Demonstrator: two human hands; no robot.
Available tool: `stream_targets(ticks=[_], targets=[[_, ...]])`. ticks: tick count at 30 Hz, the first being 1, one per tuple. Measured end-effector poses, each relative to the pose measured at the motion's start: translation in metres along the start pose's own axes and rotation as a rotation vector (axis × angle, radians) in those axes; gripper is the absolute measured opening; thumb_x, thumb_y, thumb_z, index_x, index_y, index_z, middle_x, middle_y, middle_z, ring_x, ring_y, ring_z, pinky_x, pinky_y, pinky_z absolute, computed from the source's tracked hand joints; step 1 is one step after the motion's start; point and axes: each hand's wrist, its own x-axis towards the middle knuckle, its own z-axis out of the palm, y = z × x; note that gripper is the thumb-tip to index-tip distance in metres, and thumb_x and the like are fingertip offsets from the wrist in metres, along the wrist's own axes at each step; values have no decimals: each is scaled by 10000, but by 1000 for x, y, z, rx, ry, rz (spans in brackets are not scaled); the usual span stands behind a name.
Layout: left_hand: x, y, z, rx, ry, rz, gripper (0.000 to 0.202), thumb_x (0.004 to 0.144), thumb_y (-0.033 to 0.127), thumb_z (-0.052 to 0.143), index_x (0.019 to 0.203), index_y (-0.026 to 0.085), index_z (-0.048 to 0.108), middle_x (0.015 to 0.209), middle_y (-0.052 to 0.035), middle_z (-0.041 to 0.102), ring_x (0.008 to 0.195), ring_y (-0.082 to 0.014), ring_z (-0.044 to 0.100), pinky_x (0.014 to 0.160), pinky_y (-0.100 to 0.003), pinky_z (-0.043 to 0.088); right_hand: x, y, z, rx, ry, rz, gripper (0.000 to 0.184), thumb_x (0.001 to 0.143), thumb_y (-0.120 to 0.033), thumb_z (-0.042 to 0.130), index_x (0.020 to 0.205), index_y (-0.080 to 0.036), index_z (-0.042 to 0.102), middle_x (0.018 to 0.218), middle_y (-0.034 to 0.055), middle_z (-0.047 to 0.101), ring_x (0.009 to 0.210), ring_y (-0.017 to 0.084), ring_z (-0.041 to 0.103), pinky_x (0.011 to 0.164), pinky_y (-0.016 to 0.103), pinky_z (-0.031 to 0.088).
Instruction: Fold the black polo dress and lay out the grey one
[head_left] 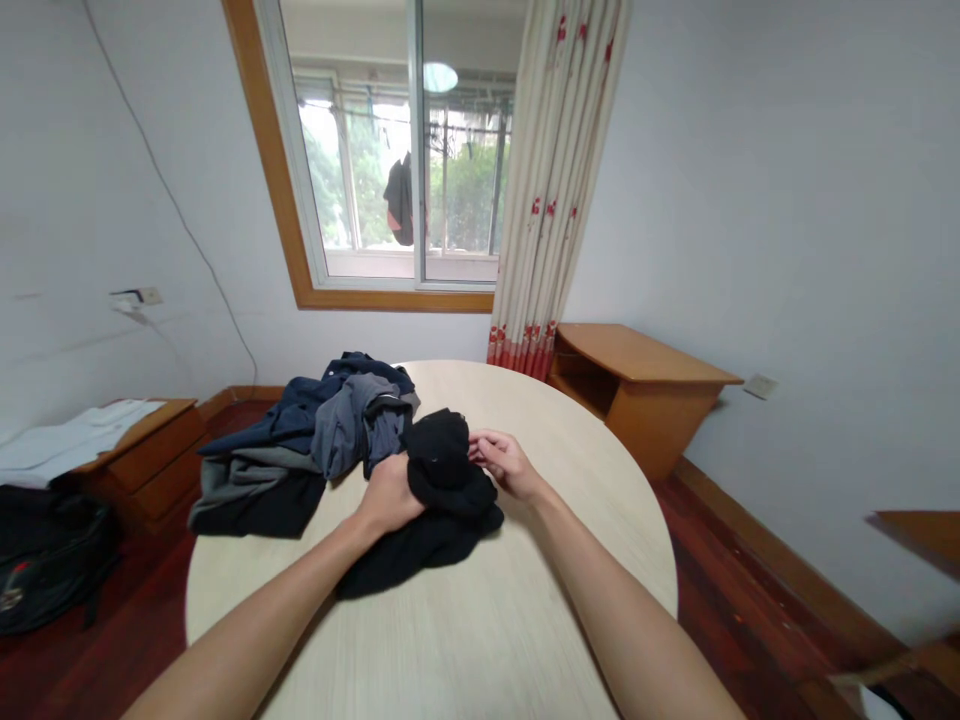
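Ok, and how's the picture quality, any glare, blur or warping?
Head view: daylight washes out parts of the window; head view again: the black garment is so dark its folds barely read, wide-angle warping seems to tilt the wooden frame, and the lower right corner looks blurred.

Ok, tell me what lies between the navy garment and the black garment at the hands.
The head view shows a crumpled grey garment between the navy garment and the black garment.
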Motion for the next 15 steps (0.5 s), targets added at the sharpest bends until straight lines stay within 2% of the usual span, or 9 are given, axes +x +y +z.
stream_targets(ticks=[2, 5, 7, 9, 10, 12, 14, 15], targets=[[9, 0, -34, 60, 166, 52, 154, 705, 351, 643, 775, 217, 668, 838, -76, 718, 849, -295, 680, 802, -429, 559, 3, -3, -13, -3, 87, -45, 538, 723, -662, 729, 951, -176, 703, 866, 78, 724, 795, 203, 677, 808, 370, 524], [30, 2, -107, 215, 451, 49, 302, 630, 466, 728, 783, 219, 646, 776, -78, 660, 819, -331, 660, 796, -498, 560, 6, -5, -26, -55, 185, -64, 536, 711, -671, 730, 898, -170, 700, 822, 76, 717, 723, 187, 660, 767, 366, 528], [54, 4, -156, 376, 550, 18, 368, 606, 503, 758, 810, 227, 626, 778, -73, 617, 872, -347, 654, 865, -544, 539, 6, -3, -29, -90, 204, -46, 529, 710, -670, 727, 880, -169, 698, 810, 69, 710, 700, 173, 644, 740, 351, 522], [86, 0, -190, 514, 606, -54, 429, 631, 539, 760, 882, 221, 618, 845, -79, 612, 970, -373, 650, 926, -596, 497, 6, 0, -29, -123, 188, -18, 516, 709, -657, 732, 863, -166, 693, 802, 62, 705, 690, 161, 632, 719, 333, 509], [102, -5, -199, 567, 571, -84, 476, 641, 584, 749, 893, 201, 619, 874, -81, 615, 1012, -393, 647, 935, -632, 469, 6, 3, -29, -140, 172, -2, 509, 706, -648, 740, 854, -163, 689, 796, 59, 702, 686, 157, 628, 710, 325, 502], [127, -24, -202, 592, 472, -173, 569, 684, 679, 675, 845, 138, 600, 862, -76, 603, 1077, -420, 633, 963, -674, 389, 6, 7, -28, -177, 131, 26, 494, 704, -631, 750, 830, -159, 681, 782, 54, 697, 677, 150, 621, 690, 310, 486], [136, -55, -185, 455, 383, -278, 644, 571, 733, 729, 802, 148, 595, 868, -109, 655, 1050, -437, 637, 984, -684, 381, 5, 12, -27, -213, 90, 48, 486, 705, -628, 749, 807, -158, 676, 763, 50, 688, 665, 146, 614, 670, 302, 474], [133, -72, -171, 335, 301, -301, 637, 516, 709, 776, 791, 158, 614, 904, -136, 682, 1037, -429, 640, 989, -653, 401, 5, 15, -27, -227, 71, 54, 484, 708, -627, 745, 803, -157, 676, 760, 49, 684, 664, 146, 612, 666, 302, 472]])
